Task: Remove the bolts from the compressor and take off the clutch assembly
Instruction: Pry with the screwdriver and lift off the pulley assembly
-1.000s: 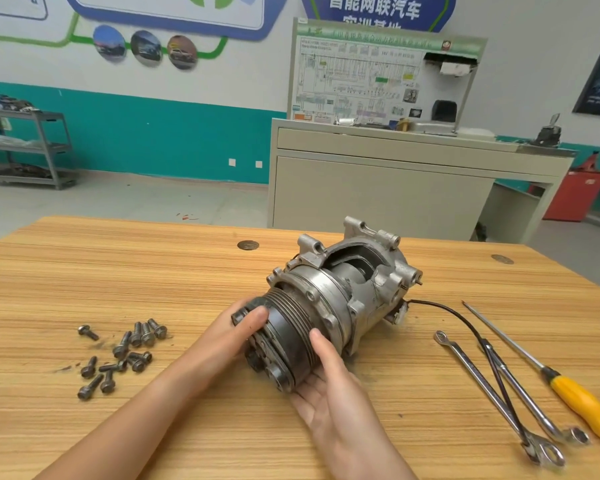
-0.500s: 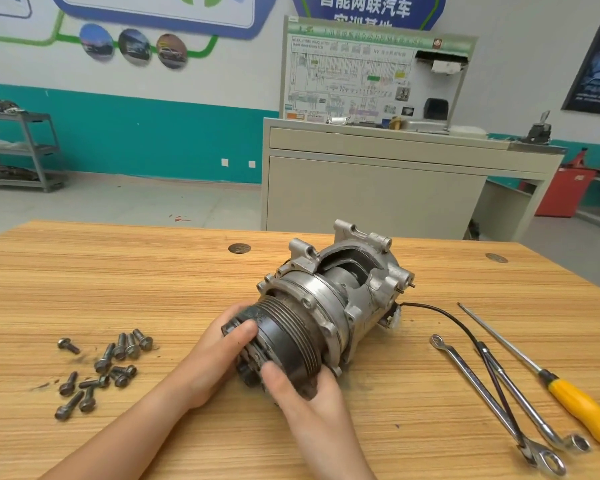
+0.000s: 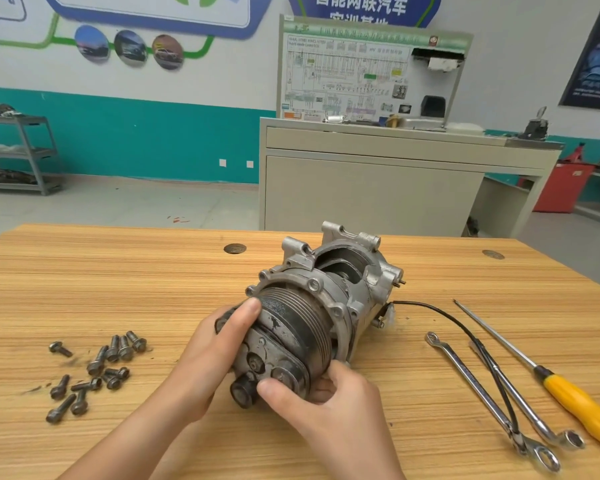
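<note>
Compared with a second ago, the right hand (image 3: 333, 407) is no longer lying palm-up under the pulley. It is now curling round the lower front of the clutch assembly (image 3: 291, 336), with the thumb pressing on the face plate and the fingers tucked under the grooved rim. The left hand (image 3: 205, 368) is gripping the clutch's left side, its thumb lying along the top of the rim and its other fingers mostly hidden.

The clutch assembly is sitting on the near end of the compressor (image 3: 368, 289), which is lying on its side near the middle of the wooden table (image 3: 136, 282). Loose bolts (image 3: 97, 364) are lying scattered to the left. Two wrenches (image 3: 478, 393) and a yellow-handled screwdriver (image 3: 582, 410) are lying to the right, with a black wire (image 3: 433, 308) trailing from the compressor across the wrenches.

Beyond the table, a beige cabinet (image 3: 371, 195) is carrying a wiring-diagram board (image 3: 347, 77). A grey shelf rack (image 3: 32, 150) is standing against the teal-and-white wall on the far left, holding items too blurred to make out.
</note>
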Tool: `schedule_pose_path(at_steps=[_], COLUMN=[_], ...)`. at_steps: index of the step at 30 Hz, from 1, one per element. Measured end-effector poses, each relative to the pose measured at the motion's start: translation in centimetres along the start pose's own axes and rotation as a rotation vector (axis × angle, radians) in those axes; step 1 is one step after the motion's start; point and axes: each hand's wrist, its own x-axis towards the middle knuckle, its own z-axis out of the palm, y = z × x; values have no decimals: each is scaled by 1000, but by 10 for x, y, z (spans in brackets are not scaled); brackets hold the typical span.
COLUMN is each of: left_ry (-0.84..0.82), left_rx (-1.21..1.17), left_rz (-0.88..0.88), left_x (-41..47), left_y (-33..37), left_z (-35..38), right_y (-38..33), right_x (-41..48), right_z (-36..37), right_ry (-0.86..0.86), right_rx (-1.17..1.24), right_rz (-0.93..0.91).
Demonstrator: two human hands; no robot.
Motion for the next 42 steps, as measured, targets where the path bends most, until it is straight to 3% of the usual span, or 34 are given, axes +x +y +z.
schedule_pose_path(at_steps=[8,13,19,25,32,42], left_ry=[33,17,-90,-46,-94,-130], left_rx=[64,266,424,480,489,767], left_rz=[-19,-16,-148,-259,-288,-316], left_x=[-19,-17,30,91,149,186], left_y=[16,37,87,107,131,138], left_z=[-2,-5,8,21,42,97], right_y=[-15,-32,-52,-82,-101,-105], right_x=[-20,-22,13,49,90,129], right_z=[-1,-10,-33,-59,-82,-105], right_ry=[-48,-136,-183,-320,-290,-239], right_rx=[66,72,119,235,385,566], right_rz=[72,39,-9,84,129,271])
